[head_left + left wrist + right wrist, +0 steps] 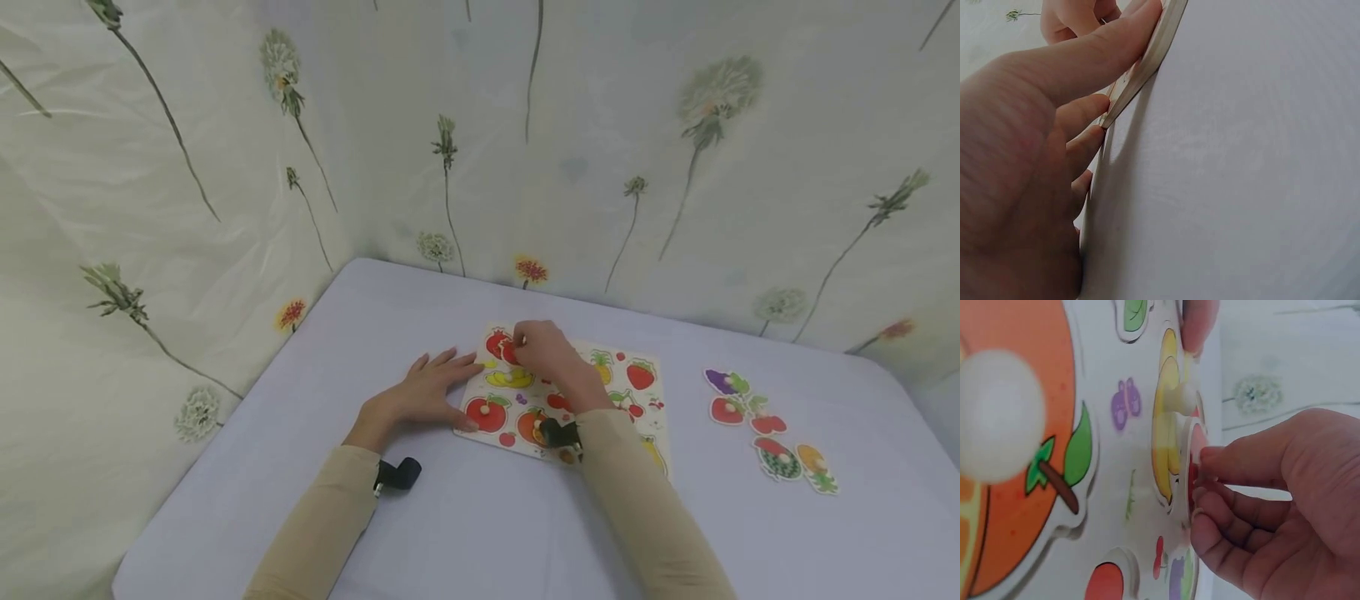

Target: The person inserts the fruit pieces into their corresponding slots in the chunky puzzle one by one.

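Observation:
A white fruit puzzle board (536, 396) lies on the table, with knobbed fruit pieces and small printed fruits on it. My right hand (551, 354) is over its upper left part, thumb and fingers pinching a red fruit piece (1194, 462) that looks like a pomegranate; in the right wrist view it stands beside the banana piece (1165, 440). With fingers spread and fairly straight, my left hand (427, 392) touches the board's left edge, its thumb near the lower left corner by the apple piece (486, 413). An orange piece (531, 427) is partly behind my right wrist camera.
Right of the board several loose pieces lie on the table (450, 533): a purple grape piece (720, 382), two red fruit pieces, a watermelon piece (776, 458) and an orange piece with green leaves (813, 460). A dandelion-print curtain (570, 208) hangs behind the table.

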{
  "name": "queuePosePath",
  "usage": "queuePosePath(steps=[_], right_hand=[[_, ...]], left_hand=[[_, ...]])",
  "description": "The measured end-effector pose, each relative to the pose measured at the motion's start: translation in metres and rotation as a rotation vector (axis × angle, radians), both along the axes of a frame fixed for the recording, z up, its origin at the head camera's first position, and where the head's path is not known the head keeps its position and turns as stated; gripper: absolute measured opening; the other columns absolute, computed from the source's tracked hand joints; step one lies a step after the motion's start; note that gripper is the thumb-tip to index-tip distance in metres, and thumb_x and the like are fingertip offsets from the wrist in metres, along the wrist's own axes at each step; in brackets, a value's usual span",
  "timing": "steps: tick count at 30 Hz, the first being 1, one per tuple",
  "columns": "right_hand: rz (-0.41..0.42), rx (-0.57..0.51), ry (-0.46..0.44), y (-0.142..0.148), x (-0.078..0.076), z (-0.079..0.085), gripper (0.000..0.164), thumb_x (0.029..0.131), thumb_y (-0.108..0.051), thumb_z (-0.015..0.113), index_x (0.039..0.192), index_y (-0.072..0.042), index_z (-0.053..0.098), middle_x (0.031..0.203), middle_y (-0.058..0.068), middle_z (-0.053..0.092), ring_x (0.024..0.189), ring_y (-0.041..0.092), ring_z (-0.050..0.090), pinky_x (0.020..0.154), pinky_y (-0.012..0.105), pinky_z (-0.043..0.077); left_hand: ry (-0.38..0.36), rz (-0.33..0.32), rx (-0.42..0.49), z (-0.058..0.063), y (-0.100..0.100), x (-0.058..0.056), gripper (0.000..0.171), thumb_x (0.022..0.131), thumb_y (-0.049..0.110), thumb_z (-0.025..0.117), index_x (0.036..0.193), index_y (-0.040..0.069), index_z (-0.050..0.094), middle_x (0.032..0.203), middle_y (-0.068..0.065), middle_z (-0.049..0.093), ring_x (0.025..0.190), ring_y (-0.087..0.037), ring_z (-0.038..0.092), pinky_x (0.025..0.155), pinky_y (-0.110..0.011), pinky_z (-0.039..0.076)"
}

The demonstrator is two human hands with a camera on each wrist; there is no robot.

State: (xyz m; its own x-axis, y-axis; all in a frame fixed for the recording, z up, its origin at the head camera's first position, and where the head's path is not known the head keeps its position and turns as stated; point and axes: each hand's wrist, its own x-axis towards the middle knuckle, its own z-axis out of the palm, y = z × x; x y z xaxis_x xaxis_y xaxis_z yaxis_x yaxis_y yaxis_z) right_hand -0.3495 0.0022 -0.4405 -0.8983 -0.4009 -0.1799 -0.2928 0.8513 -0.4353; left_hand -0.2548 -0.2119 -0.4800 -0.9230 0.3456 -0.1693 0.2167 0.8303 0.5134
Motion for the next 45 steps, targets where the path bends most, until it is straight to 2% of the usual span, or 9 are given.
queuePosePath(steps=[5, 14, 24, 34, 40, 45], right_hand=[[-0.01, 0.014, -0.042, -0.005, 0.0, 0.002, 0.012, 0.094, -0.015, 0.063, 0.106, -0.013, 0.064, 0.108, 0.008, 0.064, 0.097, 0.024, 0.057, 0.076, 0.03, 0.052], [0.016, -0.009, 0.01, -0.011, -0.004, -0.003, 0.006, 0.093, -0.014, 0.064, 0.097, -0.01, 0.065, 0.096, 0.007, 0.066, 0.087, 0.023, 0.058, 0.074, 0.031, 0.051], [0.044, -0.027, 0.051, -0.016, -0.008, 0.001, 0.007, 0.093, -0.012, 0.061, 0.094, -0.008, 0.066, 0.095, 0.008, 0.065, 0.087, 0.023, 0.058, 0.071, 0.029, 0.048], [0.014, -0.035, 0.073, -0.02, -0.011, -0.001, 0.007, 0.092, -0.012, 0.062, 0.095, -0.008, 0.067, 0.097, 0.008, 0.067, 0.089, 0.023, 0.059, 0.076, 0.031, 0.053], [0.009, -0.029, 0.09, -0.023, -0.014, -0.001, 0.008, 0.091, -0.01, 0.061, 0.089, -0.006, 0.067, 0.092, 0.008, 0.067, 0.084, 0.023, 0.059, 0.071, 0.029, 0.051], [-0.009, -0.044, 0.081, -0.024, -0.017, -0.001, 0.008, 0.09, -0.01, 0.061, 0.087, -0.006, 0.067, 0.089, 0.009, 0.067, 0.082, 0.023, 0.059, 0.067, 0.027, 0.05]], left_hand=[[-0.002, 0.0, 0.001, -0.001, 0.0, 0.003, 0.095, 0.073, 0.058, 0.078, 0.154, 0.037, 0.034, 0.166, 0.012, 0.023, 0.157, -0.02, 0.006, 0.126, -0.055, 0.0], [0.008, -0.005, 0.003, -0.003, 0.0, 0.005, 0.093, 0.074, 0.058, 0.077, 0.154, 0.036, 0.034, 0.166, 0.011, 0.024, 0.157, -0.02, 0.008, 0.127, -0.054, 0.0], [0.015, 0.003, 0.001, -0.004, 0.001, 0.004, 0.094, 0.073, 0.059, 0.078, 0.154, 0.038, 0.034, 0.165, 0.012, 0.025, 0.157, -0.02, 0.007, 0.127, -0.055, 0.001], [0.025, -0.005, 0.0, -0.007, 0.001, 0.0, 0.094, 0.073, 0.061, 0.077, 0.153, 0.038, 0.035, 0.165, 0.011, 0.026, 0.157, -0.02, 0.008, 0.126, -0.055, 0.001], [0.038, -0.005, -0.005, -0.01, 0.001, -0.002, 0.095, 0.072, 0.062, 0.077, 0.153, 0.039, 0.034, 0.165, 0.012, 0.025, 0.157, -0.019, 0.008, 0.126, -0.055, 0.002], [0.035, -0.01, -0.01, -0.006, 0.002, -0.002, 0.094, 0.073, 0.061, 0.077, 0.154, 0.039, 0.034, 0.165, 0.011, 0.026, 0.157, -0.02, 0.008, 0.126, -0.055, 0.002]])
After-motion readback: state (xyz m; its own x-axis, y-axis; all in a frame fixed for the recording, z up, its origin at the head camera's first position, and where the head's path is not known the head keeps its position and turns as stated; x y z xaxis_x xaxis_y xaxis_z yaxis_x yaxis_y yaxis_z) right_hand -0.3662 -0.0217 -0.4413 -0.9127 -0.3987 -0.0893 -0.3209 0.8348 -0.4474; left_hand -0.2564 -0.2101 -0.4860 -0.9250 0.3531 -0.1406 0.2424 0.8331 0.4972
